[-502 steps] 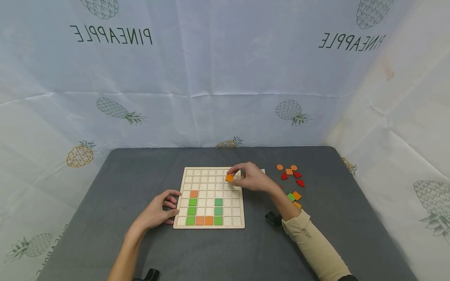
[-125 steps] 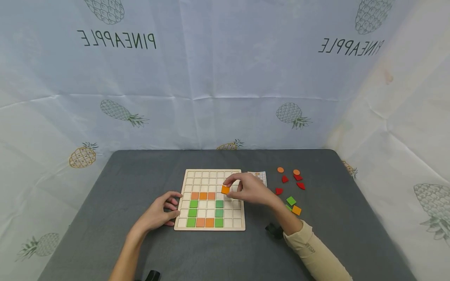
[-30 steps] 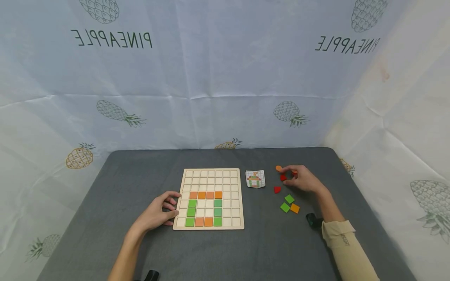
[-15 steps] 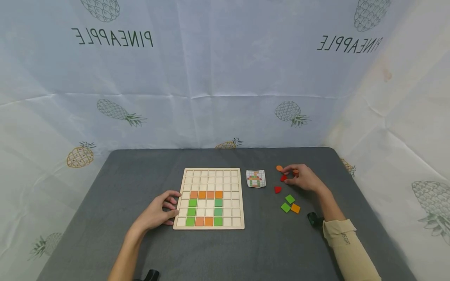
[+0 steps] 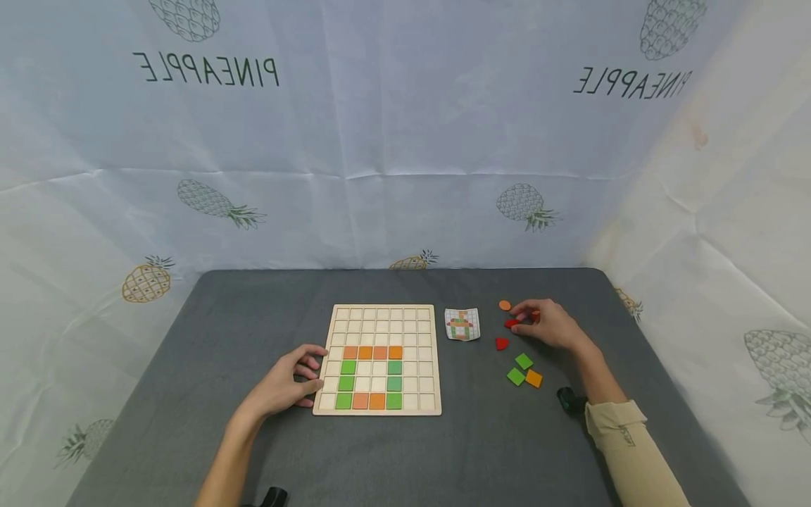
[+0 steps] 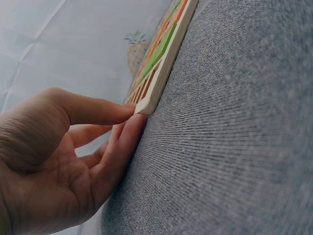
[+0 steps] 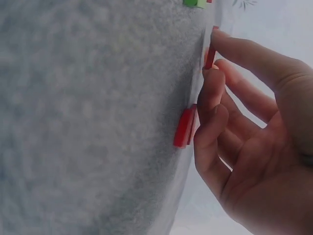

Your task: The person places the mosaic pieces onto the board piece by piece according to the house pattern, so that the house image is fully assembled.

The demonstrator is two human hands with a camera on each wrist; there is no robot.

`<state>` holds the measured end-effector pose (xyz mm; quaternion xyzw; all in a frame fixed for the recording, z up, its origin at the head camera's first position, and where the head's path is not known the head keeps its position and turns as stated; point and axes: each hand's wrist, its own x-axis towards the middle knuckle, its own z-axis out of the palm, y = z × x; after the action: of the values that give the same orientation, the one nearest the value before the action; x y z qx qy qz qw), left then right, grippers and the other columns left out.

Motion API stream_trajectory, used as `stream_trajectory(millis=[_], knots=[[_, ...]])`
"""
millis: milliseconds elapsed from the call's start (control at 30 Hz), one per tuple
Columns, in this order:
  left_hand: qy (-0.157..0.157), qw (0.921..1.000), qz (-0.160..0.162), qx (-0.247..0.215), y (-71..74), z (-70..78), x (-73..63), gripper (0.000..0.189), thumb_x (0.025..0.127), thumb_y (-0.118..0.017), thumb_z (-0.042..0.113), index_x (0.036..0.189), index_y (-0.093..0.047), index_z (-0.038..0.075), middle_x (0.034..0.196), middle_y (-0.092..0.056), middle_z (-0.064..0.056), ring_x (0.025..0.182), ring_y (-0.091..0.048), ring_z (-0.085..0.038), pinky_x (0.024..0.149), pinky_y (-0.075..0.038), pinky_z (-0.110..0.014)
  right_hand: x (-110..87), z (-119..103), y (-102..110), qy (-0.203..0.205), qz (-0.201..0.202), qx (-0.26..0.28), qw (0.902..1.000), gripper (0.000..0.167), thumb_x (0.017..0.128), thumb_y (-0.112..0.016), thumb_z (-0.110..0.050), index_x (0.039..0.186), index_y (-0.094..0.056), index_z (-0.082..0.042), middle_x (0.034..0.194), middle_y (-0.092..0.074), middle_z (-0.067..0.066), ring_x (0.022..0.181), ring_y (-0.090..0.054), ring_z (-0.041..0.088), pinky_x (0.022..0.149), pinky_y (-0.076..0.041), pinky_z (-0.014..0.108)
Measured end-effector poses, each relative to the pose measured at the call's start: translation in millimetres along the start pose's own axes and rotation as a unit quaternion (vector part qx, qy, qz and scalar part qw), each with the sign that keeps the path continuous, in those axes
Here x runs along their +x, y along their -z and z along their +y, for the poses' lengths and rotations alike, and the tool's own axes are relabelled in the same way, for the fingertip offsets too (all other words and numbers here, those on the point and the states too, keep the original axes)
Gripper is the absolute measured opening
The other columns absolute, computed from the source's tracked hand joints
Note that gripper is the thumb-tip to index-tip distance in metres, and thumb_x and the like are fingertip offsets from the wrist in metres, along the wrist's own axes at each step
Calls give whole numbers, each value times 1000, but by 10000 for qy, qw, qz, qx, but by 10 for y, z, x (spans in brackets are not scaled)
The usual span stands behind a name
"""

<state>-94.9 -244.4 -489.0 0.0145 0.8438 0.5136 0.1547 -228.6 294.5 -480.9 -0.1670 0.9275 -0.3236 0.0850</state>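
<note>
A square wooden grid board (image 5: 415,331) lies on the dark table, with green and orange square tiles forming a closed rectangle in its lower left part. My left hand (image 5: 288,380) rests at the board's left edge, its thumb and fingertips touching the rim. In the left wrist view the thumb (image 6: 105,110) lies against a board corner. To the right of the board, my right hand (image 5: 551,325) pinches a small flat red tile (image 7: 212,55) between thumb and forefinger. That red tile (image 5: 511,324) is tilted up close over the table. More red pieces (image 7: 184,127) show below the fingers.
A small printed pattern card (image 5: 462,324) lies between the board and the loose pieces. Around the right hand are an orange disc (image 5: 504,305), a red piece (image 5: 502,343), two green squares (image 5: 516,377) and a yellow-orange square (image 5: 534,379). A pineapple-print curtain (image 5: 405,218) hangs behind.
Over the earlier frames, orange tiles came to fill the rectangle's top row. My right hand moved right to the red pieces, and the red tile has just tipped up. The left hand stays put.
</note>
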Motion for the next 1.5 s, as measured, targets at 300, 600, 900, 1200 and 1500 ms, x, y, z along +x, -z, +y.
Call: stream_trajectory(millis=[300, 600, 900, 1200, 1500], knots=[[-4, 10000, 3, -19, 1, -5, -2, 56, 95, -76, 0, 147, -56, 3, 122, -52, -19, 101, -57, -24, 63, -65, -35, -45, -197, -9, 176, 243, 100, 9995, 38, 98, -82, -22, 128, -74, -1, 110, -75, 14, 71, -56, 14, 63, -48, 25], [-30, 10000, -3, -7, 3, -9, 1, 55, 96, -76, 1, 147, -55, 3, 122, -52, -18, 101, -57, -24, 64, -65, -35, -10, -653, -107, 551, 144, 602, 9966, 38, 98, -82, -21, 130, -73, -1, 111, -73, 12, 56, -51, 10, 52, -45, 27], [-8, 10000, -7, 26, 0, -6, 12, 55, 97, -76, 2, 148, -55, 4, 123, -52, -18, 101, -57, -25, 64, -65, -34, 29, -1115, -331, 770, -12, 919, 9928, 35, 98, -82, -22, 128, -75, -6, 111, -74, 11, 57, -54, 11, 52, -48, 29], [0, 10000, -2, 18, 5, -21, 17, 56, 97, -76, 3, 148, -55, 4, 123, -52, -18, 102, -57, -25, 64, -65, -34, 186, -1415, -736, 1050, -395, 422, 9928, 32, 94, -86, -25, 121, -77, -10, 103, -75, 2, 62, -59, 9, 56, -48, 26], [-52, 10000, -5, 17, 9, -23, 22, 56, 96, -76, 1, 148, -55, 3, 122, -52, -19, 101, -57, -25, 63, -65, -34, 367, -1498, -1011, 1110, -812, -83, 9905, 28, 92, -87, -30, 115, -80, -15, 100, -78, -5, 61, -51, 5, 59, -42, 22]])
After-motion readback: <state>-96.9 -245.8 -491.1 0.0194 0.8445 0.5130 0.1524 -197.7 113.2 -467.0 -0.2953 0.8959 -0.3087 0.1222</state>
